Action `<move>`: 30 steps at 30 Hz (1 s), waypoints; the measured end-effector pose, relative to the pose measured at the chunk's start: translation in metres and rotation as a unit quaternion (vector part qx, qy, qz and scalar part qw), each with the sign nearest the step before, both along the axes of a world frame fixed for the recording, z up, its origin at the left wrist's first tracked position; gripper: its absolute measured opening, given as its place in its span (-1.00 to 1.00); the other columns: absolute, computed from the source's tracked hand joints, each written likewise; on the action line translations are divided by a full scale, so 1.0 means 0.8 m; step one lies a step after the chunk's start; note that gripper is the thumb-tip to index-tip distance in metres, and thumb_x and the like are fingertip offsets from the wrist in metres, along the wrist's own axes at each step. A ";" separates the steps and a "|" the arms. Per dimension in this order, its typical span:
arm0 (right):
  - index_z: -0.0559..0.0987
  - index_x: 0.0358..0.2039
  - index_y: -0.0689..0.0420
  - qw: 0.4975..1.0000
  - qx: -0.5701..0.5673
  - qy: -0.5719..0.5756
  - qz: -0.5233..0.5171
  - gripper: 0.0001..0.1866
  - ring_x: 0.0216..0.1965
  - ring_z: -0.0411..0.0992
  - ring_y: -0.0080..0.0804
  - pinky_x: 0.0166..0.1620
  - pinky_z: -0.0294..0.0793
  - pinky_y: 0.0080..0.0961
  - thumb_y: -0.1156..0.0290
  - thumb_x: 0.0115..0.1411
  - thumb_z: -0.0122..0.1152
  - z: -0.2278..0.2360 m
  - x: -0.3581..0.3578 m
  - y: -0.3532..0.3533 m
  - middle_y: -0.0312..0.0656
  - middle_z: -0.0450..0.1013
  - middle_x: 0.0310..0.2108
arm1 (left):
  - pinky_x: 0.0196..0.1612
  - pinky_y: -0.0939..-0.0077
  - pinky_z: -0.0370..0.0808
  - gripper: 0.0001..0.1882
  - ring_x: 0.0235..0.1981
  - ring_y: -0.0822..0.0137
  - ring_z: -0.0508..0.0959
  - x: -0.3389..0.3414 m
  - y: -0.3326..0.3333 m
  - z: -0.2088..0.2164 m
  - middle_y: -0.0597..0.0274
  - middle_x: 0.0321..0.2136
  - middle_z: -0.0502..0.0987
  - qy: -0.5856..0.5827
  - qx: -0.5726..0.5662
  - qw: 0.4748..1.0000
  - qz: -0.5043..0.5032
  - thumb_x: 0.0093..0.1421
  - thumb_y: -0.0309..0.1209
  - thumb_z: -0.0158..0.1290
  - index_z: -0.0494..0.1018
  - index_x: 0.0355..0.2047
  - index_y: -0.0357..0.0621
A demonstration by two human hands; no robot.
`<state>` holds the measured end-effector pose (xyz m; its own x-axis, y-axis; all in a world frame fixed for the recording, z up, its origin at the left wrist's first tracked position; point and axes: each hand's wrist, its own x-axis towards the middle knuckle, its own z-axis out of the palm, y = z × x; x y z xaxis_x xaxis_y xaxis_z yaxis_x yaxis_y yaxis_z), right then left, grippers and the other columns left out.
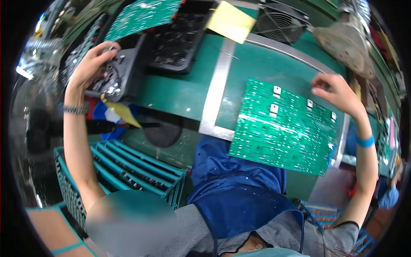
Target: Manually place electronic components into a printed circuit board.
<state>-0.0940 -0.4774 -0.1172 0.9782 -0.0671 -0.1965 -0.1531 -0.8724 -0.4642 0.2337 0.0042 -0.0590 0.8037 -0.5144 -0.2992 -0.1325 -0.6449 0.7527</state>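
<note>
The green workbench (pixel 171 94) spreads beneath the large green rectangular circuit board (pixel 284 132), the landmark here. Left of and nearer the body than the board, a teal slatted crate (pixel 147 157) is partly hidden by a blurred patch. Far upper left of it, a second green circuit board (pixel 143 17) is cut off by the picture's edge. Left of the landmark, the left hand (pixel 93 64) reaches into a dark grey plastic bin (pixel 128 60), fingers bent among small shiny metal parts (pixel 112 89); whether they grip any cannot be told. The right hand (pixel 338 92), just off the board's far right corner, has loosely curled fingers, their grasp unclear.
</note>
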 end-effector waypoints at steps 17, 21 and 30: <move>0.55 -0.29 0.27 0.982 0.182 -0.030 0.051 -0.76 -0.45 0.43 -0.56 -0.35 0.42 -0.54 0.31 0.22 0.25 0.017 -0.028 0.022 -0.22 0.50 -0.49 | -0.73 0.93 0.22 -0.58 -0.42 0.69 0.45 -0.108 -0.189 0.067 0.40 -0.28 0.41 0.074 -0.111 0.972 -0.194 0.31 -0.18 0.08 0.41 0.09 -0.10; 0.56 -0.29 0.27 0.986 0.151 -0.055 0.030 -0.73 -0.44 0.45 -0.48 -0.33 0.44 -0.49 0.28 0.22 0.26 0.003 -0.034 0.008 -0.18 0.51 -0.48 | -0.66 0.86 0.35 -0.64 -0.51 0.68 0.47 -0.153 -0.354 -0.041 0.37 -0.29 0.53 0.163 -0.095 0.925 -0.331 0.28 -0.20 0.12 0.53 0.00 -0.12; 0.58 -0.29 0.27 0.987 0.077 -0.127 -0.054 -0.76 -0.37 0.56 -0.21 -0.26 0.52 -0.33 0.39 0.09 0.31 -0.056 -0.036 -0.036 -0.04 0.55 -0.44 | -0.46 0.56 0.57 -0.65 -0.43 0.52 0.54 -0.216 -0.454 -0.139 0.26 -0.26 0.59 -0.099 -0.029 0.911 -0.400 0.28 -0.21 0.10 0.52 -0.03 -0.14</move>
<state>-0.1232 -0.5066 -0.1619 0.9861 -0.1617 0.0378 -0.1029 -0.7737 -0.6252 0.0612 -0.3592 -0.1698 0.2011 -0.9690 -0.1436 -0.6794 -0.2436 0.6922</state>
